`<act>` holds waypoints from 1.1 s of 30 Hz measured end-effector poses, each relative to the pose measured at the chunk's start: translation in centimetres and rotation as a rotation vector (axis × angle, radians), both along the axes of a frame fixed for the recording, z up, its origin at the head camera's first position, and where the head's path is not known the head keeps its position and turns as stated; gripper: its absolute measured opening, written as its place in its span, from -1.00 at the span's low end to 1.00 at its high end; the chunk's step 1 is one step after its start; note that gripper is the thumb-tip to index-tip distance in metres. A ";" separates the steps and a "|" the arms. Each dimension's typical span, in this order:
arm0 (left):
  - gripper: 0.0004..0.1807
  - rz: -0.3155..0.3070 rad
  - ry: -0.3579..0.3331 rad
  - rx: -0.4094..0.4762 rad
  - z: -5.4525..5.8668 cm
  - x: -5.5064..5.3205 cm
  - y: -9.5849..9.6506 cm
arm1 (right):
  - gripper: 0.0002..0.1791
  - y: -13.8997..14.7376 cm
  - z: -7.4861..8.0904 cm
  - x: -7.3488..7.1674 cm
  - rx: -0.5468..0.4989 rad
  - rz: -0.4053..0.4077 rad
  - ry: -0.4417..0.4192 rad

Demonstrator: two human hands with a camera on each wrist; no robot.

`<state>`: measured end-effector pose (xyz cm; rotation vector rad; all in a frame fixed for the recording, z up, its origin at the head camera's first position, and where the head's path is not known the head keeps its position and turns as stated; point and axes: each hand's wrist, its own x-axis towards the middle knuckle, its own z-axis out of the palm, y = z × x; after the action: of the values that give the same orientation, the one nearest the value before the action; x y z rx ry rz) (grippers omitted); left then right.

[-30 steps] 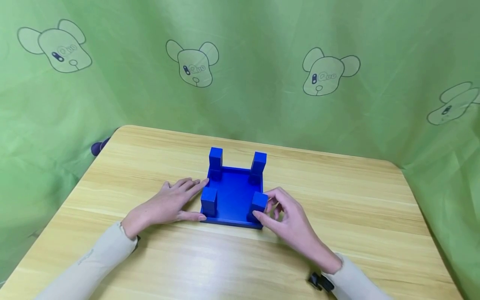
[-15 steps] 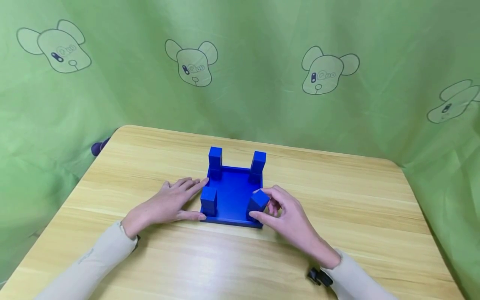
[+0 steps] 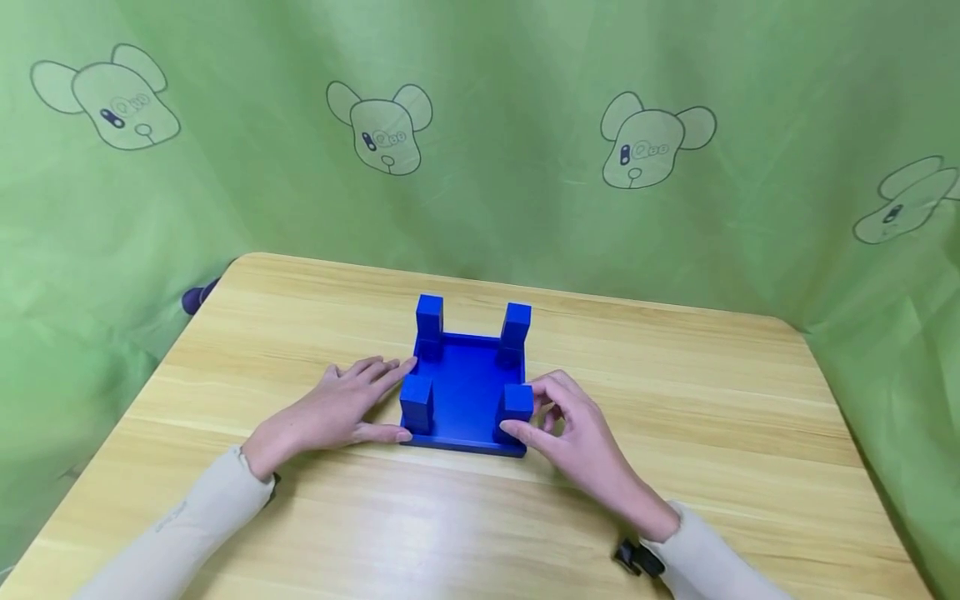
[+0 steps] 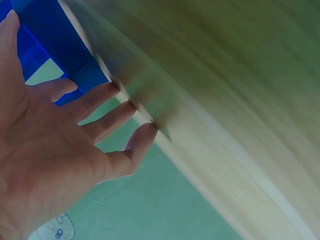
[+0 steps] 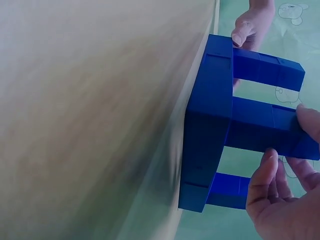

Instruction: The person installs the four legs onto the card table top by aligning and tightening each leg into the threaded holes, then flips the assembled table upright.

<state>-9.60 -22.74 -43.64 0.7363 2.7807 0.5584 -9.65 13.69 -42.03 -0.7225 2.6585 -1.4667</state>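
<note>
A blue square tray-like base [image 3: 468, 375] lies on the table with an upright blue post at each corner. My right hand [image 3: 577, 425] pinches the near right post [image 3: 517, 404] between thumb and fingers; in the right wrist view that post [image 5: 255, 125] stands square to the base [image 5: 206, 120]. On the opposite side, my left hand [image 3: 337, 408] has its fingers spread, a fingertip and the thumb touching the base's left edge beside the near left post [image 3: 417, 404]. The left wrist view shows the other fingertips [image 4: 152, 127] resting on the tabletop.
The wooden table [image 3: 450, 533] reaches out around the base on all sides. Behind it hangs a green curtain [image 3: 510, 208] with printed bear heads. A dark rounded object [image 3: 197, 298] shows past the table's left edge.
The near right post turned to an angle in my right fingers half a second ago and is now back in line with the base. My left hand has stayed in place.
</note>
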 end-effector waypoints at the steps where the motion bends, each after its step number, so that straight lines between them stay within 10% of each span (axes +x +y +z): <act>1: 0.13 0.000 0.003 0.000 0.0 0.0 0.0 | -0.64 0.0 -0.1 0.0 0.002 -0.002 0.001; 33: 0.14 -0.002 -0.003 0.005 -0.1 -0.1 0.0 | -0.50 0.0 0.0 -0.3 0.041 0.027 0.016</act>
<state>-9.68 -22.78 -43.70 0.7387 2.7763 0.5653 -9.95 13.65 -41.99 -0.7671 2.6713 -1.4016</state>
